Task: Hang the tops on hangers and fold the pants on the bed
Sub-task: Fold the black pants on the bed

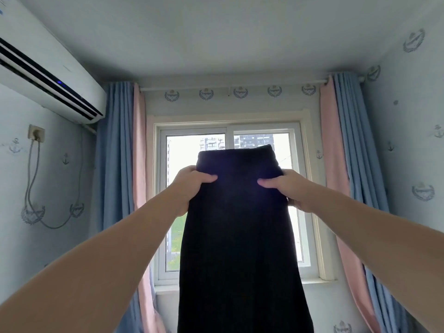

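Note:
A pair of dark pants [240, 236] hangs straight down in front of the window, held up high at arm's length. My left hand [189, 186] grips the left side just below the waistband, thumb across the front of the fabric. My right hand [288, 188] grips the right side at the same height, thumb on the front and fingers behind. The waistband stands up above both hands. The legs run out of the bottom of the view. No bed or hanger shows in the view.
A window [228, 131] with blue and pink curtains [115, 164] on both sides fills the far wall. An air conditioner [48, 73] is mounted high on the left wall, with a socket and cables [36, 133] below it.

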`<state>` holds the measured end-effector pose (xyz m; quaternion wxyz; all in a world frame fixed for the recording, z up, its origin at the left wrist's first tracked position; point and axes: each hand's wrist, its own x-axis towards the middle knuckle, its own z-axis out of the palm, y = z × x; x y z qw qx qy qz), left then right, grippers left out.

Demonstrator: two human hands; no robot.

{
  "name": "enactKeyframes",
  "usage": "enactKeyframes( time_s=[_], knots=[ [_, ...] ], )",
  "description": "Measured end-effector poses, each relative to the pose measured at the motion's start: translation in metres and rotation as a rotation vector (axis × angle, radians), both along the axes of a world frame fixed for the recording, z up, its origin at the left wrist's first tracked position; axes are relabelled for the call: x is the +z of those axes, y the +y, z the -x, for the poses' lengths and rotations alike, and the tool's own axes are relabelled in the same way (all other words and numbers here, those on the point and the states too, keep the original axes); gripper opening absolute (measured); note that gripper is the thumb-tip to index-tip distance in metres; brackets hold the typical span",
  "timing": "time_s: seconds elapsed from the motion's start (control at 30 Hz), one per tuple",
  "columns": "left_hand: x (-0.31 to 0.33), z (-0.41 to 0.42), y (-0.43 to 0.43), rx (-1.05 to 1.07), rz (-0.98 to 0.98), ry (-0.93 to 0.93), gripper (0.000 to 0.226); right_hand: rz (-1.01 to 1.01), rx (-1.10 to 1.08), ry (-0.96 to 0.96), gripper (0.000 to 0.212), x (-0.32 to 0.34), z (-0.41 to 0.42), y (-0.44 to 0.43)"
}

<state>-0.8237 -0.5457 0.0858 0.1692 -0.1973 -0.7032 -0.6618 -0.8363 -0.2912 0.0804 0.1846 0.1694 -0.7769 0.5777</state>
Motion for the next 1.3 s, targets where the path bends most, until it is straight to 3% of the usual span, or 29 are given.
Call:
enactKeyframes(
  time_s=[0.1, 0.27, 0.6, 0.9, 1.07, 1.3],
  knots=[
    [0.003, 0.0, -0.022, 0.199, 0.08, 0.158, 0.032, -0.086, -0.139, 0.057, 0.016, 0.014, -0.01, -0.033],
    [0.004, -0.02, -0.052, 0.444, 0.259, 0.365, 0.038, -0.138, -0.189, 0.087, 0.027, 0.026, -0.039, -0.075],
    [0.002, -0.136, -0.098, 0.431, 0.254, 0.41, 0.041, -0.089, -0.155, 0.174, 0.02, 0.023, -0.16, -0.113],
    [-0.043, -0.254, -0.113, 0.314, 0.183, 0.318, 0.033, -0.006, -0.129, 0.134, 0.023, -0.027, -0.279, -0.117],
    [-0.095, -0.301, -0.125, 0.198, 0.061, 0.116, 0.029, 0.04, -0.081, 0.01, 0.016, -0.08, -0.316, -0.127],
    [-0.153, -0.318, -0.162, 0.122, -0.004, -0.153, 0.039, -0.05, -0.054, -0.121, 0.027, -0.129, -0.315, -0.157]
  ],
)
